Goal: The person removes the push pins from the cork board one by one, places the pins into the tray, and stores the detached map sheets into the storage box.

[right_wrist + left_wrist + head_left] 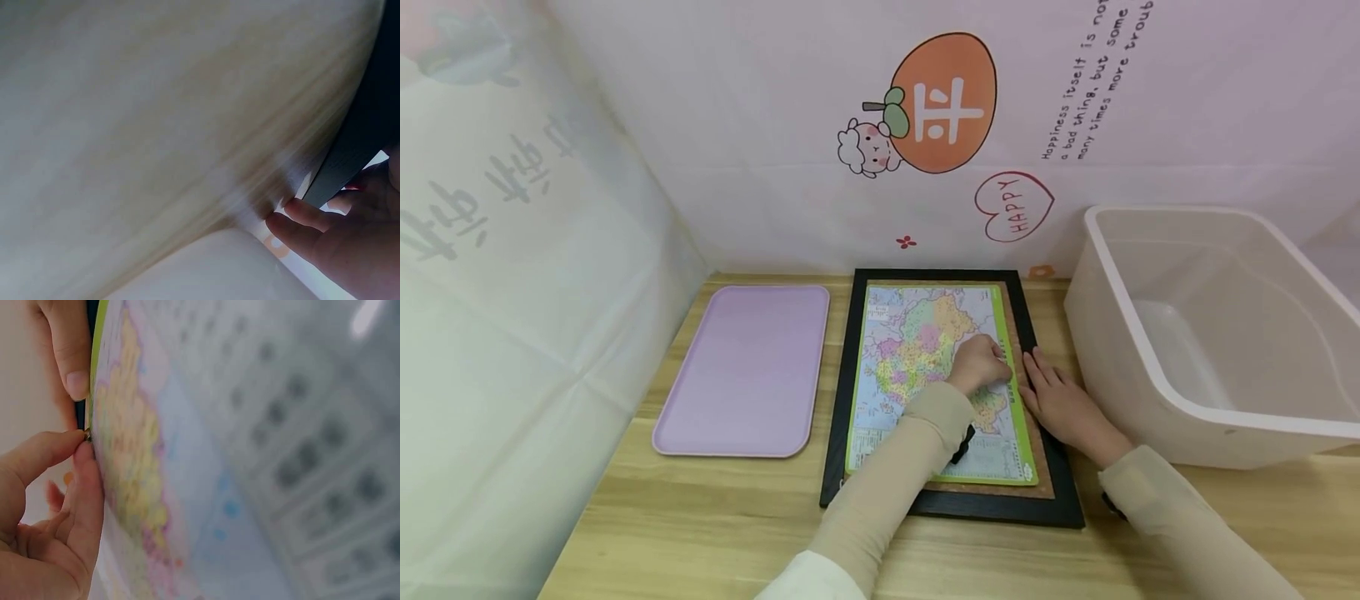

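Note:
A colourful map sheet [925, 333] with a green border lies on a brown cork board in a black frame [1060, 467]. Over the map's right side, my left hand [979, 364] pinches a small brass-coloured tack [87, 434] between thumb and forefinger at the green edge. The tack is tiny, and its point is hidden. My right hand [1063, 408] rests with fairly straight fingers on the frame's right side. In the right wrist view, fingers [306, 228] reach over the outer side of the black frame.
Left of the frame, a flat lilac tray [745, 371] lies on the wooden table [700, 517]. A large white plastic bin [1123, 333] stands close to the right hand. Behind the table hangs a printed white cloth [760, 150].

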Demonstrator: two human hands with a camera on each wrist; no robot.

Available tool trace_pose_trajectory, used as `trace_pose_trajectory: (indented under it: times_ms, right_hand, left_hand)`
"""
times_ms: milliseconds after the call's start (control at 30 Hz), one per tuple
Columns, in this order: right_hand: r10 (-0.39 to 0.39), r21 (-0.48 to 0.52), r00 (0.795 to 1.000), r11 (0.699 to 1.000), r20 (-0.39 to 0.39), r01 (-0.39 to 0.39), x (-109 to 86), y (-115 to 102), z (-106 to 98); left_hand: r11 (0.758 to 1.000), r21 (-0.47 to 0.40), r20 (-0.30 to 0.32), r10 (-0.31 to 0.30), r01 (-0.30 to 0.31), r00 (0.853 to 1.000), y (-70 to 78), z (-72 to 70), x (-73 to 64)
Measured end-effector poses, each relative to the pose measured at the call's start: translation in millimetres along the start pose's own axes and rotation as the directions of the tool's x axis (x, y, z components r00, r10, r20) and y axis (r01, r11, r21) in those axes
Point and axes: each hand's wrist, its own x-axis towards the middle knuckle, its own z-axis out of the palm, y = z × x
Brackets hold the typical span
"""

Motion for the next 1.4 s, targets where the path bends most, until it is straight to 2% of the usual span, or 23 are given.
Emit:
trace_pose_trajectory:
  times_ms: [167,300,400,700,967,1200,1267,1400]
  right_hand:
    - [0.004,-0.004,1.0,1.0,0.004,-0.004,1.5,1.2,-0.8]
    - [0.012,-0.002,1.0,1.0,0.019,-0.011,1.4,2.4,-1.0]
    - [0.016,-0.003,1.0,1.0,0.027,-0.016,0.9,2.9,-1.3]
    - [0.001,-0.001,1.0,1.0,0.014,-0.001,0.7,0.7,-2.3]
    - [0.013,0.01,1.0,1.0,0.018,-0.013,0.8,-0.7,-1.8]
    - [0.016,0.007,1.0,1.0,0.023,-0.016,0.8,-0.9,-1.2]
    - [0.014,0.007,1.0,1.0,0.018,-0.014,0.8,-1.2,-1.9]
    - [-0.001,-0.009,1.0,1.0,0.014,0.001,0.5,-1.6,-2.0]
  left_hand:
    - [0.999,-0.01,0.007,0.037,-0.037,0.999,2.4,-4.3,-2.9]
    - [0.994,-0.103,0.031,0.046,-0.043,0.998,-1.8,-5.1,-2.6]
    - [0.99,-0.133,0.045,0.045,-0.039,0.998,-3.7,-4.8,-1.4]
    - [0.994,0.032,0.03,0.102,-0.103,0.994,-1.4,0.8,4.3]
    - [0.997,-0.07,0.027,0.042,-0.04,0.999,-6.3,1.5,4.0]
    - [0.997,-0.008,0.047,0.071,-0.071,0.996,-5.0,1.4,6.1]
    - [0.997,-0.024,0.057,0.074,-0.072,0.996,-4.8,1.4,6.5]
    - [0.983,-0.17,0.129,0.087,-0.064,0.988,-6.2,2.5,5.1]
